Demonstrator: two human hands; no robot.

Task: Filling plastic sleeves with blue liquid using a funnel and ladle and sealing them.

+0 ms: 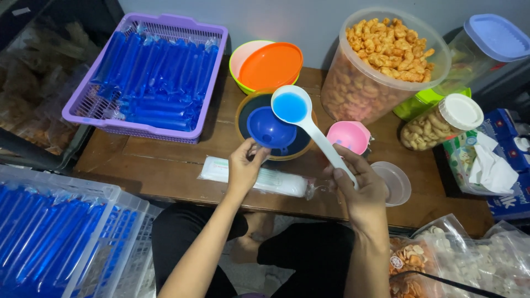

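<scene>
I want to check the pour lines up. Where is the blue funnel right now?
In the head view the blue funnel sits mid-table over the dark bowl, held by the left hand, just below the white ladle of blue liquid in the right hand.

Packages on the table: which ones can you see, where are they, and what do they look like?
Blue carton: far right edge, boxy, white lettering, crumpled white plastic on it.
Clear sleeve of bags: table front, between left hand and right hand, long, whitish.
Snack bags: lower right, clear, crackers inside.
</scene>
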